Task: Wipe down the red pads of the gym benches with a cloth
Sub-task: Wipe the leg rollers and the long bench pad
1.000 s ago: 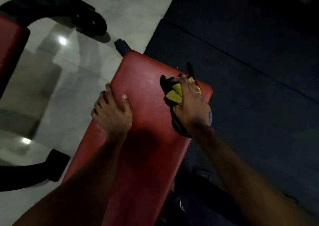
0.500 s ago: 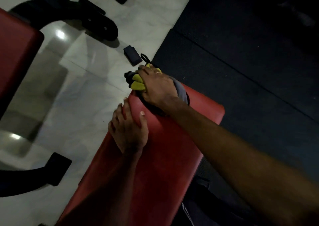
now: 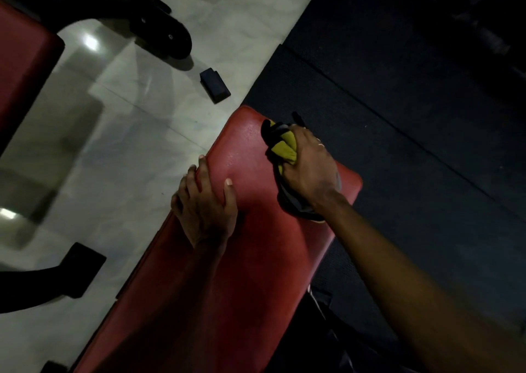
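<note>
Wiping step, far end of the red pad (image 3: 256,259).
My right grip (image 3: 310,167) bunches the cloth (image 3: 283,146) against the pad near its far edge; my left grip (image 3: 205,210) clasps the left edge, bracing. Next, I judge: stroke toward me.

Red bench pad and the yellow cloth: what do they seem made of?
The red pad: likely vinyl or leatherette over padding, smooth with a faint sheen and rounded edges. The cloth: soft matte fabric, yellow, black and grey, bunching into folds in the right hand; fibre unclear.
</note>
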